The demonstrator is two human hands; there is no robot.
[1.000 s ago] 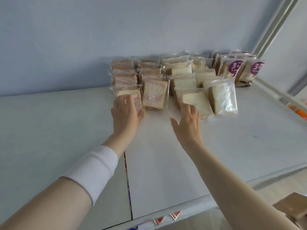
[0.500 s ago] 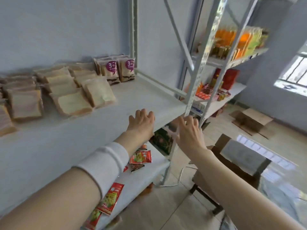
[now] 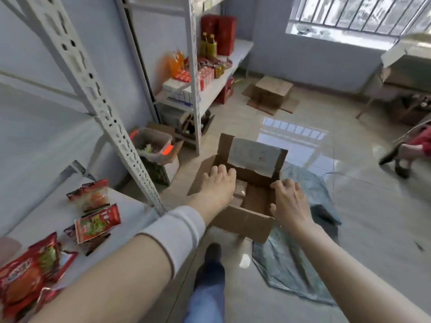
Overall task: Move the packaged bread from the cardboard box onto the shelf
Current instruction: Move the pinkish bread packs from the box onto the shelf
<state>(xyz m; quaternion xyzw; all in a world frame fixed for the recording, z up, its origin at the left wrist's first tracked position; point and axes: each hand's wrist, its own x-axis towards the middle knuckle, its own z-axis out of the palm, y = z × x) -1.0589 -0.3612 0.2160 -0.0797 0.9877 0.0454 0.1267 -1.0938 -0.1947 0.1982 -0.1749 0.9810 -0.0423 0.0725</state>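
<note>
An open cardboard box (image 3: 242, 221) stands on the floor below me, flaps up. A packaged bread (image 3: 240, 191) shows faintly inside it, partly hidden by my left hand. My left hand (image 3: 218, 183) hovers over the box's left side, fingers spread and holding nothing. My right hand (image 3: 289, 201) is over the box's right wall, fingers apart and empty. The white shelf (image 3: 58, 210) lies at the left; the bread stacked on it is out of view.
Red snack packets (image 3: 96, 221) lie on the lower shelf board. A slotted white upright (image 3: 98, 99) crosses in front of me. A blue cloth (image 3: 291, 259) lies under the box. A clear bin (image 3: 152, 144), another flattened box (image 3: 271, 94) and a person's feet (image 3: 401, 157) are on the floor.
My view has swung from the bread on the shelf down to the floor. Both hands left the shelf and moved down over the open cardboard box.
</note>
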